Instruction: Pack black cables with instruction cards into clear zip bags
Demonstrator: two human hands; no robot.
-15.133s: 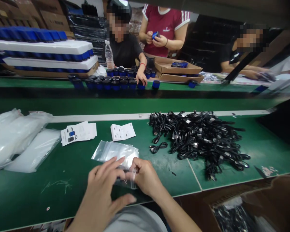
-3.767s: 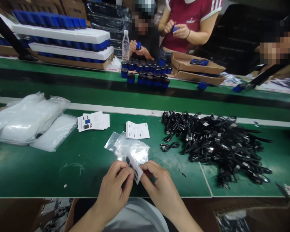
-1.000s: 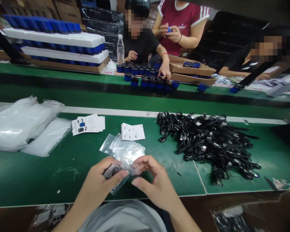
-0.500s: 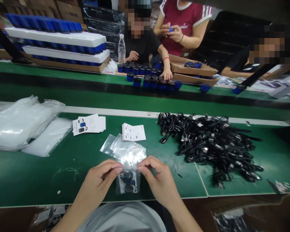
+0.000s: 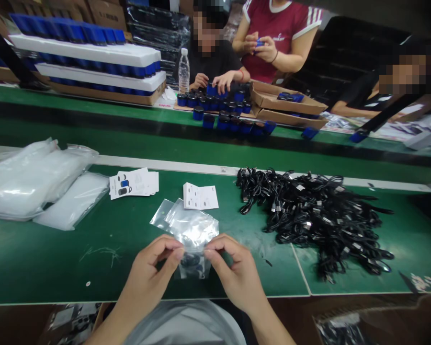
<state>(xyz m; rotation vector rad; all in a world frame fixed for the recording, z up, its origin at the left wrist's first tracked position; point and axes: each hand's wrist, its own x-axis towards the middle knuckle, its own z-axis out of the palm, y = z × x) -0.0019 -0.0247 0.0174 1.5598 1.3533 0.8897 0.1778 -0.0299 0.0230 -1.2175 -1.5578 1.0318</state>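
Both hands pinch the top edge of a small clear plastic bag (image 5: 194,268), one at each end. My left hand (image 5: 160,263) is closed on its left corner, and my right hand (image 5: 232,268) is closed on its right corner. Inside the bag a dark cable and a printed card show through. Flat clear bags (image 5: 196,227) lie on the green table just beyond my fingertips. Behind them stands a folded white leaflet (image 5: 201,197). A stack of printed leaflets (image 5: 134,183) lies to the left, and a big heap of black cables (image 5: 309,215) spreads to the right.
Packs of white bags (image 5: 39,184) lie at the far left. Across the green table (image 5: 147,134) are blue cylinders (image 5: 233,122), a bottle (image 5: 183,72), open cartons (image 5: 287,103) and white trays (image 5: 89,55). Three people work there. Below the near edge sit more packed items (image 5: 341,330).
The bag between my hands is tilted more, and its lower end looks shorter. Across the table, one person's hand has moved left and back over the blue cylinders. The view has shifted slightly.
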